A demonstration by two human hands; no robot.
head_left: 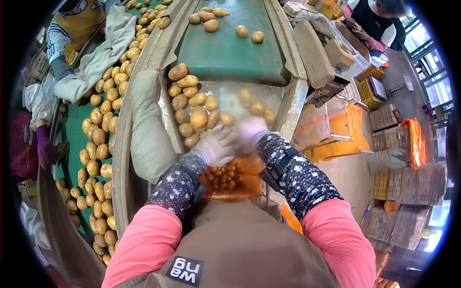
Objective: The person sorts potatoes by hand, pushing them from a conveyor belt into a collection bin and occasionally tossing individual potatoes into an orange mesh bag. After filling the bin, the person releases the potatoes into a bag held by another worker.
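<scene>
Indoor packing shed, fisheye view.
- Far right of the right grip [249, 129]: windows [434, 72] with pale daylight, brightest along that edge.
- Right of the grip, lower: bare grey concrete floor [345, 173].
- On the floor beyond: stacks of slatted crates [413, 185], brown and weathered. Orange netting [415, 139] is draped over one stack.
- Just right of the grip: an orange bin [336, 137] against the metal frame.
- Up and right: yellow crates [370, 91] and a long wooden block [312, 53] on the machine's side.
- Ahead of the grip: green conveyor belt [225, 53] between curved metal rails.
- Left of the left grip [216, 146]: grey padded sack [149, 129] over the rail, then a second green belt [74, 139].
</scene>
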